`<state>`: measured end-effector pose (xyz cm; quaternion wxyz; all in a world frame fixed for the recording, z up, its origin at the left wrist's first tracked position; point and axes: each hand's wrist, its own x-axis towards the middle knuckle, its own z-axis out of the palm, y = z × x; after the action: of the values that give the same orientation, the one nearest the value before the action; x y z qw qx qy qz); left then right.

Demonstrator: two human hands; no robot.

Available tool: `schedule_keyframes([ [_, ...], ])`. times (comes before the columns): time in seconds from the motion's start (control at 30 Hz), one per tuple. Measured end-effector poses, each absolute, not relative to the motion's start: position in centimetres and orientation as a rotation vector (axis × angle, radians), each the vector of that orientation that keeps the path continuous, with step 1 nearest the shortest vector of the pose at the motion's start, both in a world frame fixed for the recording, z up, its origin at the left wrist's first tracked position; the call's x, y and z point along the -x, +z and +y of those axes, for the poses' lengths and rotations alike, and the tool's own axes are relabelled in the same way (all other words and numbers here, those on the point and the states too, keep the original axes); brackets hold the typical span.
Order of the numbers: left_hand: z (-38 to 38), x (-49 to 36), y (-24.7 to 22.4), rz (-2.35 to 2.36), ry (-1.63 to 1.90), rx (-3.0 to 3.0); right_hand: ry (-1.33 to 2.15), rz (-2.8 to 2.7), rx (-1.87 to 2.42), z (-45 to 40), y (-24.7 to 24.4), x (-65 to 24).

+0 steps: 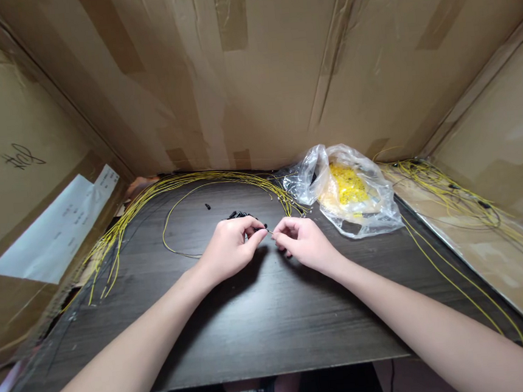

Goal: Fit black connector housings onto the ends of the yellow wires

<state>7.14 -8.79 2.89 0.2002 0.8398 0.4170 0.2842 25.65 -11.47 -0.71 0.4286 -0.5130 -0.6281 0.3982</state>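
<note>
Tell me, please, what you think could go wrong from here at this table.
The thin piece between the left hand and the right hand is tiny and could slip from the fingertips.

The black parts lie loose just beyond the left hand, so a brush of the knuckles might scatter them.

The looped wire runs close to the wire bundle and might snag in it if pulled.

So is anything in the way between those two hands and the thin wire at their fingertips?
Nothing visible: the left hand and right hand both meet the thin wire. The small black pieces lie just beyond the left hand, not in between.
</note>
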Motion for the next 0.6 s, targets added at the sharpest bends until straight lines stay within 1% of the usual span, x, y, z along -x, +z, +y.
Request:
schedule_keyframes([
  [0.27, -8.68, -6.97, 3.10, 1.213, 0.844, -2.364, 0.868, -1.637, 1.317, -11.46, -0.63, -25.78],
  [0.6, -8.35, -6.57, 3.36, 1.262, 0.886, -2.364, 0.901, -1.556, 1.339, -11.30, -0.41, -26.24],
])
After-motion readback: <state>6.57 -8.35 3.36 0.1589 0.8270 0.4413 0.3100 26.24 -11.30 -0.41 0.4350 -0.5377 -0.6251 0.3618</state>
